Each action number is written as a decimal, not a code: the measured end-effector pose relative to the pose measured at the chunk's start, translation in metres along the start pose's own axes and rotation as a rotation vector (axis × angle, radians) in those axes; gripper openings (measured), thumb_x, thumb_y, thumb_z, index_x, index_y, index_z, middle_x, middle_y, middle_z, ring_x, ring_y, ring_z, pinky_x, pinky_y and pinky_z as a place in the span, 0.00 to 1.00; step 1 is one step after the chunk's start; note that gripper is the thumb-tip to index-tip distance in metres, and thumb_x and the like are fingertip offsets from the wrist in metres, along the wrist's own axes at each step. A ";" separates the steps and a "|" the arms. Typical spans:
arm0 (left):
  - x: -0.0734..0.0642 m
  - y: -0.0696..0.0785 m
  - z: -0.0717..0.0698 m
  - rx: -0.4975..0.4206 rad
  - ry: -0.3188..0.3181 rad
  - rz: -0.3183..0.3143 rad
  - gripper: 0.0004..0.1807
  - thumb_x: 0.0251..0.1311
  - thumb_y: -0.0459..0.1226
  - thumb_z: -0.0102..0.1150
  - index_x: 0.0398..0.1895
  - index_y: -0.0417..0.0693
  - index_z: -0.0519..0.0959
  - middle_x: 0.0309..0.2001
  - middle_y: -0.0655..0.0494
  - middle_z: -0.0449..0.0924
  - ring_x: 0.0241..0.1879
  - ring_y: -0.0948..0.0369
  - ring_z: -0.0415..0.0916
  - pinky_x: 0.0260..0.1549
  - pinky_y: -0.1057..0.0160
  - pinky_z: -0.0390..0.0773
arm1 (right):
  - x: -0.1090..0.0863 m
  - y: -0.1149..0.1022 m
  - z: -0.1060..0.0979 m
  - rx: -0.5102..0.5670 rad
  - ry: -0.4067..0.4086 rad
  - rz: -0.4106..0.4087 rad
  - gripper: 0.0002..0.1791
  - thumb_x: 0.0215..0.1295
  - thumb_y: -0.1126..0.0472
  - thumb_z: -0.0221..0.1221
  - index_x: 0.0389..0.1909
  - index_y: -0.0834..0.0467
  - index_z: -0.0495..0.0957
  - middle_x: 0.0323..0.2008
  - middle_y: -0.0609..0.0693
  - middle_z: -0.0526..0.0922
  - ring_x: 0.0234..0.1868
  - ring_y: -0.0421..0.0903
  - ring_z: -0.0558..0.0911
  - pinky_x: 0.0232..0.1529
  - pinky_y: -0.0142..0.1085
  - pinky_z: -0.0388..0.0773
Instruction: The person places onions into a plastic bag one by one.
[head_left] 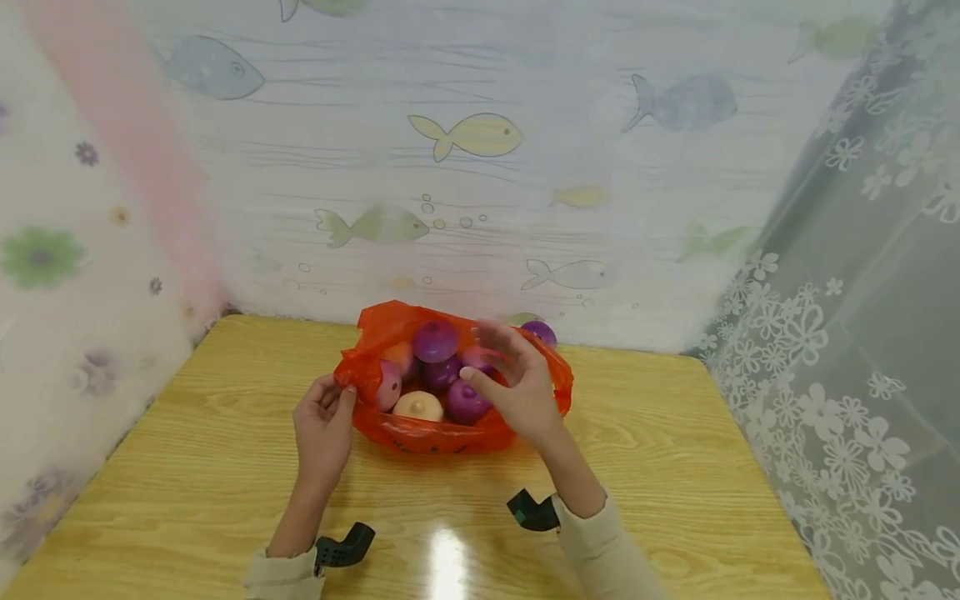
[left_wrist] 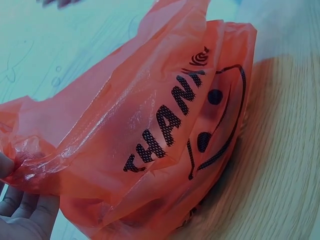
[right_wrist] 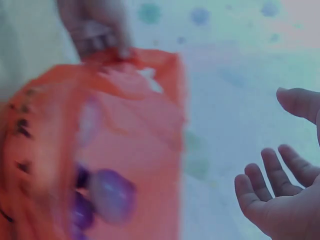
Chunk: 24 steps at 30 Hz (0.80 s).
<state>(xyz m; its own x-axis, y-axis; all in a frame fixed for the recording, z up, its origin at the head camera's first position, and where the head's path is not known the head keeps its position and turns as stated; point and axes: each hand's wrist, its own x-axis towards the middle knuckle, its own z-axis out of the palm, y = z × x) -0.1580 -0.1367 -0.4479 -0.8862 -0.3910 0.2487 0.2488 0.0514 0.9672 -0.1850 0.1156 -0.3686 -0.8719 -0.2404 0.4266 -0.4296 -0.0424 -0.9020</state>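
Observation:
A red plastic bag (head_left: pixel 442 437) printed with black letters lies mouth-up on the table, holding several round objects. Among them are glossy purple onion-like balls (head_left: pixel 435 342), a cream-coloured one (head_left: pixel 417 407) with a small nub, and a pinkish one (head_left: pixel 388 385). My left hand (head_left: pixel 324 425) pinches the bunched plastic at the bag's left end. Over the right part of the bag's mouth hovers my right hand (head_left: pixel 519 387), fingers spread and nothing held. In the right wrist view its fingers (right_wrist: pixel 272 175) show apart from the bag. Another purple ball (head_left: pixel 538 334) shows at the bag's far right edge.
The wooden table (head_left: pixel 645 467) extends to both sides of the bag. Behind it hangs a pale curtain (head_left: pixel 480 250) with fish drawings. A flower-patterned lace curtain (head_left: pixel 847 400) borders the right side.

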 end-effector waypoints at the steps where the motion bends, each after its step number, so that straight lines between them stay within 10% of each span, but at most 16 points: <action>1: 0.000 0.000 0.000 0.001 0.000 0.000 0.11 0.73 0.29 0.53 0.54 0.31 0.77 0.44 0.67 0.82 0.44 0.69 0.82 0.48 0.77 0.79 | 0.000 -0.005 -0.006 0.002 0.006 -0.018 0.29 0.64 0.70 0.66 0.66 0.64 0.72 0.60 0.58 0.77 0.62 0.51 0.76 0.67 0.40 0.74; 10: 0.001 0.001 -0.003 0.005 0.008 0.001 0.12 0.73 0.29 0.53 0.54 0.31 0.77 0.44 0.66 0.82 0.44 0.69 0.82 0.48 0.77 0.79 | 0.004 -0.014 -0.070 0.020 0.157 -0.057 0.23 0.66 0.75 0.61 0.62 0.67 0.74 0.52 0.46 0.83 0.58 0.47 0.80 0.64 0.38 0.77; 24: 0.001 -0.003 -0.005 -0.003 0.010 -0.020 0.12 0.73 0.29 0.53 0.55 0.31 0.77 0.43 0.70 0.82 0.44 0.70 0.81 0.47 0.78 0.79 | 0.014 0.063 -0.158 -0.082 0.285 0.154 0.21 0.70 0.67 0.63 0.62 0.66 0.75 0.45 0.38 0.84 0.52 0.39 0.81 0.54 0.25 0.79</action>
<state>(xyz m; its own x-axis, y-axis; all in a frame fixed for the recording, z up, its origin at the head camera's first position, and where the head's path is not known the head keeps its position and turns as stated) -0.1581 -0.1422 -0.4510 -0.8869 -0.4011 0.2291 0.2325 0.0408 0.9717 -0.2609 0.2624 -0.4087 -0.9536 0.0433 0.2978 -0.2954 0.0542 -0.9538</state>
